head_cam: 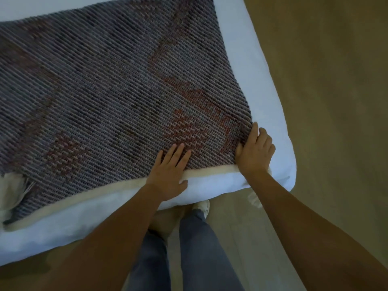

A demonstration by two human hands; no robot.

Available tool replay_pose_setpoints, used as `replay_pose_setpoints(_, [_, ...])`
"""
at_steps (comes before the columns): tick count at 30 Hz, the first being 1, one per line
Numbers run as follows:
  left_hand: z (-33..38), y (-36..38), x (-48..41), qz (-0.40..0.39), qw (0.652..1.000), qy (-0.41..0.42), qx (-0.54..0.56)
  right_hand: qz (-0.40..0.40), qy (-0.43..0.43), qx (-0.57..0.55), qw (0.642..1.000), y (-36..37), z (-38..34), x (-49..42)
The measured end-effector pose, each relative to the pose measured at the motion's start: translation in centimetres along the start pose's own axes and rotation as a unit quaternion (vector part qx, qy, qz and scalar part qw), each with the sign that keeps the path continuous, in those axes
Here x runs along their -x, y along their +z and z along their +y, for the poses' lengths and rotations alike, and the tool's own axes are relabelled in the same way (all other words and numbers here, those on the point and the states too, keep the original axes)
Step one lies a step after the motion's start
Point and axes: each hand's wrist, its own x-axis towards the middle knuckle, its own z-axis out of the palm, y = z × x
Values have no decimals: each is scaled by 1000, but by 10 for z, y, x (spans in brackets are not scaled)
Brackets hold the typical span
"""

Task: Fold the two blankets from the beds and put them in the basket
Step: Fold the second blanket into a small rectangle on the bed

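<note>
blanket [100, 85] | grey-purple knit, reddish patches | flat on bed

The bed [241, 59], covered in white, stands on a brown wood-look floor [325, 80], with its rounded near-right corner in view. A woven grey-purple blanket [105, 91] with faded reddish patterns lies flat across the bed, leaving a bare white strip along the right side and another along the near edge. A cream layer shows under the blanket's near edge, and its near-right corner lies close to the bed's corner. A white shoe [203, 207] stands on the floor beside the bed.
</note>
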Motion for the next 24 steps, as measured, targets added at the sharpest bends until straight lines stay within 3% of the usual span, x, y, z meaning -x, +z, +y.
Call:
replay_pose_setpoints(3, [-29, 7, 24, 30, 998, -21, 54, 23, -68, -7, 997, 3, -39, 30])
replay_pose_setpoints(9, [-122, 40, 96, 56, 969, -209, 122, -119, -180, 24, 976, 33, -141, 100])
replay_pose_setpoints(16, [-230, 98, 215, 66, 942, -313, 100, -183, -341, 62, 920, 67, -295, 186])
replay_pose_setpoints(18, [-249, 120, 250, 25, 917, -386, 98, -195, -374, 62, 905, 77, -336, 212])
replay_pose_setpoints(21, [-256, 144, 282, -110, 872, -469, 90, -207, -415, 66, 884, 92, -383, 248])
replay_pose_setpoints(24, [-253, 142, 286, -146, 856, -479, 129, -215, -445, 83, 865, 104, -412, 272])
